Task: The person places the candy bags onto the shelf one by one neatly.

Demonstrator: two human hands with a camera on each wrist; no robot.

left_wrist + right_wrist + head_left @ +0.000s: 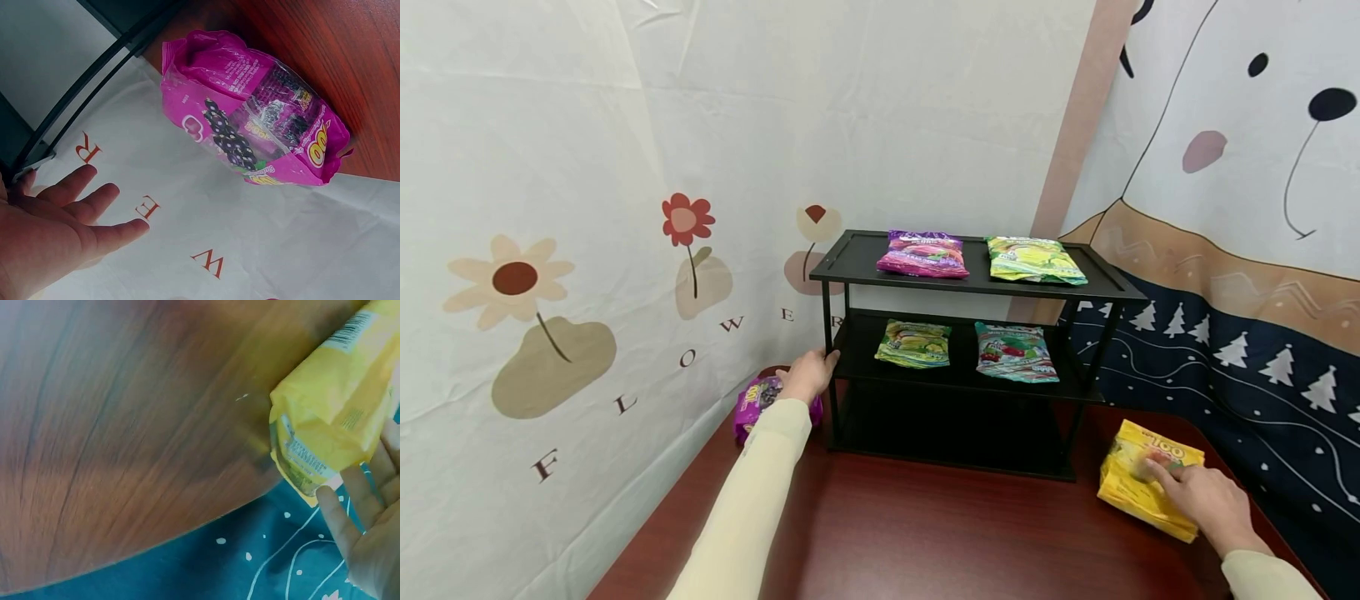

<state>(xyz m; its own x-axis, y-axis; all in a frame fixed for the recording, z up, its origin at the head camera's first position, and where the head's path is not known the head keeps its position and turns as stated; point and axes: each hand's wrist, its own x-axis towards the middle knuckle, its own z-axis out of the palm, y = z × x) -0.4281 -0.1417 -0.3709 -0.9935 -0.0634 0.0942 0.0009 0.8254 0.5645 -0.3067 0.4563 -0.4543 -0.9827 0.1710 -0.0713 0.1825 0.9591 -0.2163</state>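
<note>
My left hand (806,377) is at the left front post of a black three-tier shelf rack (880,287), its thumb and forefinger at the shelf's corner. In the left wrist view its other fingers (100,203) reach loosely outward. Near that hand, a purple snack bag (256,119) with dark berries printed on it lies on the table. On the right, my right hand (1213,504) holds a yellow snack bag (1131,492) by its edge, thumb across the top. In the right wrist view several fingers (337,519) touch the yellow bag's end, partly behind it.
On the top tier lie a purple packet (922,254) and a yellow-green packet (1033,260). The middle tier bears a green packet (914,344) and a teal packet with red fruit (1015,352). Printed curtains (1157,333) border the red-brown table (917,525).
</note>
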